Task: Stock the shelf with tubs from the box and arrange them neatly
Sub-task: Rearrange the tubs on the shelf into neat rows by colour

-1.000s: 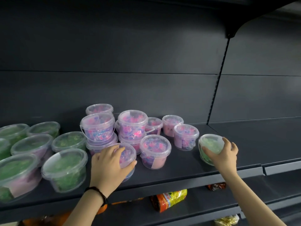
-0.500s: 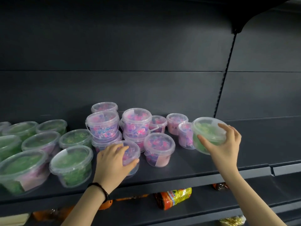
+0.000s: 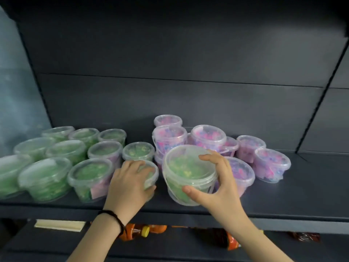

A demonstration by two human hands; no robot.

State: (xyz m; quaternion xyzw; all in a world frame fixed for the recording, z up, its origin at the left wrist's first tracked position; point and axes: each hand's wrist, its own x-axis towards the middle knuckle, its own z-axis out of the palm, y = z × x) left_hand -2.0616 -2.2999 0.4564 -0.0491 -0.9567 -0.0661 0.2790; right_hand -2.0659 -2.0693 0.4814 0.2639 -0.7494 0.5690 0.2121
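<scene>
My right hand (image 3: pixel 217 188) grips a clear tub of green contents (image 3: pixel 186 171) by its lid rim and side, near the front of the dark shelf (image 3: pixel 294 201). It covers part of the pink-and-blue tubs (image 3: pixel 207 137) clustered behind it. My left hand (image 3: pixel 130 184) wraps around another tub (image 3: pixel 151 173), mostly covered, whose contents look greenish. That tub stands at the right end of several green tubs (image 3: pixel 47 176) set in rows on the left. Whether the right hand's tub rests on the shelf I cannot tell.
Bare shelf surface stretches to the right of the pink tubs. A shelf below holds orange snack packets (image 3: pixel 143 230) and a pale strip (image 3: pixel 58 225). The dark back panel (image 3: pixel 170 95) rises behind the tubs. A pale wall (image 3: pixel 17 91) borders the left.
My right hand lifted the green tub from the right side of the shelf and carried it left, in front of the pink tubs. The view swung left, showing more green tubs.
</scene>
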